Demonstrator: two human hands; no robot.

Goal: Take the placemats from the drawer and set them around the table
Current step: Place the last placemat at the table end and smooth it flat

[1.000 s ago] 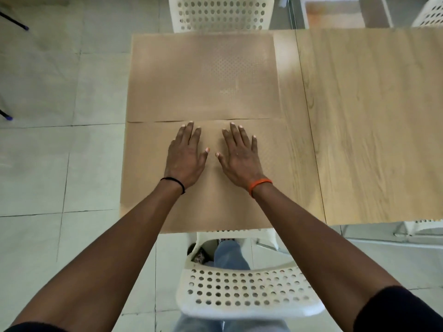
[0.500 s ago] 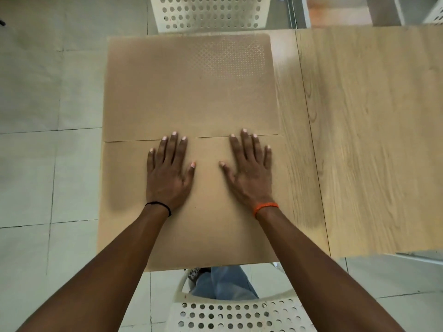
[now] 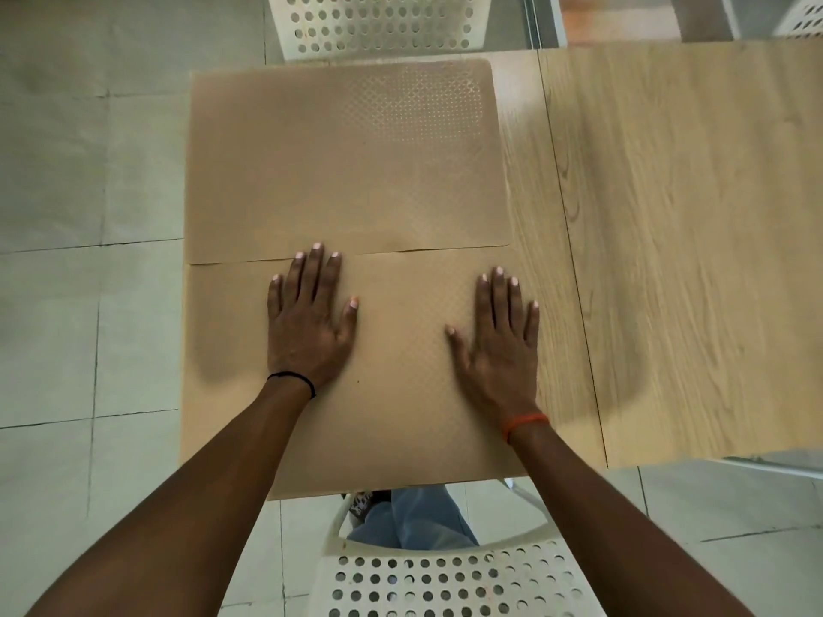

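grip: left hand (image 3: 309, 322) and right hand (image 3: 499, 345) lay flat, fingers spread, pressing near placemat (image 3: 401, 394) | place: on table (image 3: 668, 260), edge touching far placemat (image 3: 338, 162) | handling: looked thin, light, floppy — likely best pinched at an edge or corner

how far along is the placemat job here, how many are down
Two are down. The far placemat lies flat by the far chair. The near placemat is in hand: the left hand and right hand press flat on it. The right-hand table shows no mat, so that side looks left to do.
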